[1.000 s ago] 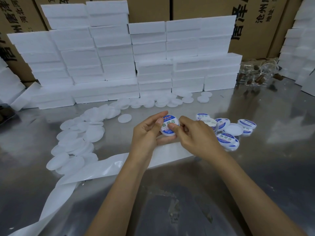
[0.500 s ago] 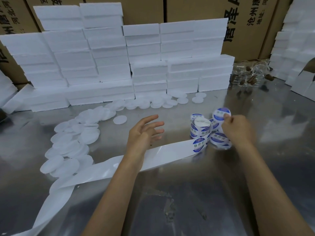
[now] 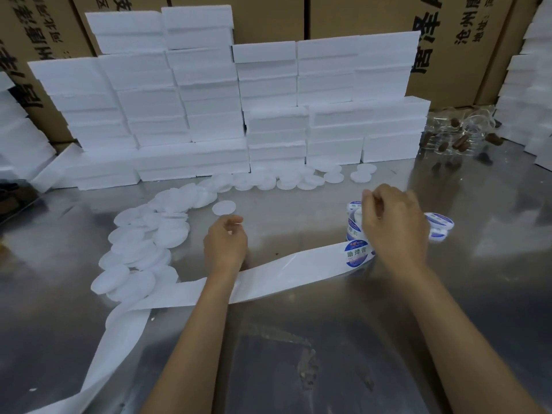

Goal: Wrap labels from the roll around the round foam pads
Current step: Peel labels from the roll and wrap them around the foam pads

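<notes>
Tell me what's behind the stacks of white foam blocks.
Behind the foam blocks stand brown cardboard boxes printed with black characters. Only their upper parts show; the blocks cover everything lower down.

Soft overhead light, fairly even. The steel table [image 3: 298, 354] throws back hazy glare toward 12 and 3 o'clock. The white foam blocks [image 3: 209, 100] nearly blow out. Edges bow at 9 and 3 o'clock; the right hand [image 3: 391, 222] looks slightly smeared.
</notes>
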The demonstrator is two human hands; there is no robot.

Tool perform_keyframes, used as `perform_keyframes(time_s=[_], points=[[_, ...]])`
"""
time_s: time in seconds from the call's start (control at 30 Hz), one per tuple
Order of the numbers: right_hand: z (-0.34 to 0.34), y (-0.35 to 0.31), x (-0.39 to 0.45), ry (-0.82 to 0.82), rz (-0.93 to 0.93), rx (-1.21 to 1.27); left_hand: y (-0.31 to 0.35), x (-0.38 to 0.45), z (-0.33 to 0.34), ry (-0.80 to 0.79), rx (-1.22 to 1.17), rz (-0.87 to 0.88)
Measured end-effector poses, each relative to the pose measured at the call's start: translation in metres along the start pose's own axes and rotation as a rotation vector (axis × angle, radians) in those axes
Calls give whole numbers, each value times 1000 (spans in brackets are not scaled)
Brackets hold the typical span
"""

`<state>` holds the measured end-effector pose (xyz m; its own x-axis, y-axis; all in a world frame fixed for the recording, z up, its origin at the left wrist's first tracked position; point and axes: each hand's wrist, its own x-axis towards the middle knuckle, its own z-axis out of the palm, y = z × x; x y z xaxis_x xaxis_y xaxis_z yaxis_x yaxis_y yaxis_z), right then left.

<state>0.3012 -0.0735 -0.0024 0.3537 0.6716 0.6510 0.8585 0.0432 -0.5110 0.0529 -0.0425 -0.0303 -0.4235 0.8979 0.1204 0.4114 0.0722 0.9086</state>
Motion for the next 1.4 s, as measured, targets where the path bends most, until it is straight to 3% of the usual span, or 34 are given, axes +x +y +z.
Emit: perform_keyframes(time_s=[0.07,0.3,0.5,0.63,0.77,0.83,0.93,1.07,1.23,1.4], points=[[4,-13,-8,-13,-135,8,-5,17,-3,44,175,45],[17,-24,-20,-118,-264,-11,-1,91,0,-145,680,162],[19,-26,-20,-143,-244,31,-13,90,9,-57,507,197],[16,-27,-20,-169,-280,87,10,72,12,-139,93,142],[14,-28,-21,-248,-265,210,37,32,0,-424,-524,-31],[13,-30,-22,-324,-264,285,45,11,-5,-577,-688,-83],[17,-35,-27,-442,-232,392,52,-11,-6,-673,-728,-82],[18,-38,-28,-472,-201,454,56,-27,-5,-675,-706,-42],[6,-36,-21,-592,-218,380,47,-36,1,-570,-550,42],[-27,-8,5,-870,-166,225,39,-30,-3,-486,-522,31]])
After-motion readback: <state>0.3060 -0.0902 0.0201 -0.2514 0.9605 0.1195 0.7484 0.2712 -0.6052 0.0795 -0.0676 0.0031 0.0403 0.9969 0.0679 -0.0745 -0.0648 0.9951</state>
